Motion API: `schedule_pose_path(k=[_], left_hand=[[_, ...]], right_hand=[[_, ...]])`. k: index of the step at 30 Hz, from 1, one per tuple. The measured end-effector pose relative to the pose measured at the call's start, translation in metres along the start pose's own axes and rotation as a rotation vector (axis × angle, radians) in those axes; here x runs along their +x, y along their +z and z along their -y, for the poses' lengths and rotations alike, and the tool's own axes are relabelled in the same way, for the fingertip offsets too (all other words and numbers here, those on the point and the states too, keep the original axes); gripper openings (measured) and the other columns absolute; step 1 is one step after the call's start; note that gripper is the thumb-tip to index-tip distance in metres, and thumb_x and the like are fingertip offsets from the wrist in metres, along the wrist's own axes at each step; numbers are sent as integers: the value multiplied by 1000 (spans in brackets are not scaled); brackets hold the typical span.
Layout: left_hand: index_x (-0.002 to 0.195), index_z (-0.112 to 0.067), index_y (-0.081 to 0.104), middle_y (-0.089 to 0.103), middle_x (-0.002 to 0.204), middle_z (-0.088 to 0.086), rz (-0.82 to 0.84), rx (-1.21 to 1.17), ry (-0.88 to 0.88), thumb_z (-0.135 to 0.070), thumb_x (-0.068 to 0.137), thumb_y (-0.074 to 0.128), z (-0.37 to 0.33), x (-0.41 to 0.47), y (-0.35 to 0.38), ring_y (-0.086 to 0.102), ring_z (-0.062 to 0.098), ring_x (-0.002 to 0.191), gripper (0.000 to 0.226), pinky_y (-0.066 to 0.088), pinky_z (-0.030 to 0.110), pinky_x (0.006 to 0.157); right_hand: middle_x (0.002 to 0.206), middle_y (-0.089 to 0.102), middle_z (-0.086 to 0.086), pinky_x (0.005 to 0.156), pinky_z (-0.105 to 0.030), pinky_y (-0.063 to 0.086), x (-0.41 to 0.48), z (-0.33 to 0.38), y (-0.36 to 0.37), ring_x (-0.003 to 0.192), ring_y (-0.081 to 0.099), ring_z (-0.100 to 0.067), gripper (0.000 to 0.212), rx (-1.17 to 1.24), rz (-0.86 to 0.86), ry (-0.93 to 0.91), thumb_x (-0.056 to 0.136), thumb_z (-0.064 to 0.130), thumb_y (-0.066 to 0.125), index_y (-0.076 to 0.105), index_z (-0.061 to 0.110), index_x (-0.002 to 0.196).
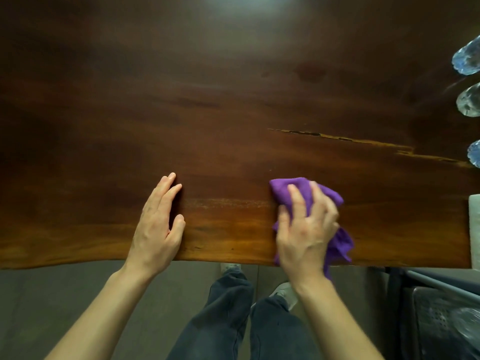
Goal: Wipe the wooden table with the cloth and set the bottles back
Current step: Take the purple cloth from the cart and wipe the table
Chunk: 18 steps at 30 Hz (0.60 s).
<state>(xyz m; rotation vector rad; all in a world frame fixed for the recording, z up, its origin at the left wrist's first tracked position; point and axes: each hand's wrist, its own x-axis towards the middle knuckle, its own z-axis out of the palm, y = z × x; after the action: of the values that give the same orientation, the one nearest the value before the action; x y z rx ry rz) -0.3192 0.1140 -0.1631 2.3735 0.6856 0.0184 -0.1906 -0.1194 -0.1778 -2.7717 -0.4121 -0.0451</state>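
A dark wooden table (pixel 233 105) fills the upper view, its wavy front edge running across just above my legs. My right hand (pixel 306 229) presses a crumpled purple cloth (pixel 285 189) onto the table near the front edge, fingers spread over it. My left hand (pixel 158 224) lies flat on the wood to the left, fingers together, holding nothing. Three clear plastic bottles stand at the right edge of the view: one far (pixel 467 59), one in the middle (pixel 470 103), one nearer (pixel 475 153), each partly cut off.
A long pale crack (pixel 363 141) runs through the wood at right. A white object (pixel 474 224) sits past the table's right end. Below it stands a dark mesh chair (pixel 441 315). The floor is grey; my legs and shoes show under the table edge.
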Motion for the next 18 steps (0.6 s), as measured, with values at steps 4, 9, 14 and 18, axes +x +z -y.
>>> schedule_pose_path(k=[4, 9, 14, 18], left_hand=[[150, -16, 42, 29, 164, -8, -11, -24, 12, -10, 97, 49, 4, 2, -3, 17, 2, 152, 54, 14, 17, 122], [146, -15, 50, 40, 159, -7, -29, -79, 18, 0, 100, 49, 11, 6, -9, 28, 2, 149, 49, 22, 19, 119], [147, -16, 49, 36, 160, -11, 27, -25, 20, -10, 99, 54, 10, 7, -15, 25, 1, 150, 48, 18, 16, 120], [148, -16, 48, 30, 163, -11, 57, 11, 6, -13, 96, 60, 5, 6, -15, 21, 3, 151, 53, 17, 20, 121]], right_hand=[[150, 49, -14, 94, -50, 41, -27, 66, 19, 133, 45, -36, 41, 89, 102, -272, 98, 35, 55, 59, 24, 137], [155, 47, -8, 96, -47, 47, -48, 95, 31, 135, 48, -31, 42, 138, 225, -644, 94, 35, 60, 58, 29, 136], [153, 49, -7, 95, -44, 49, -13, 67, 19, 135, 50, -29, 40, 95, 236, -674, 96, 33, 60, 58, 30, 136], [149, 52, -10, 93, -47, 49, 20, 38, 5, 134, 46, -31, 40, 62, 189, -434, 97, 29, 64, 60, 26, 137]])
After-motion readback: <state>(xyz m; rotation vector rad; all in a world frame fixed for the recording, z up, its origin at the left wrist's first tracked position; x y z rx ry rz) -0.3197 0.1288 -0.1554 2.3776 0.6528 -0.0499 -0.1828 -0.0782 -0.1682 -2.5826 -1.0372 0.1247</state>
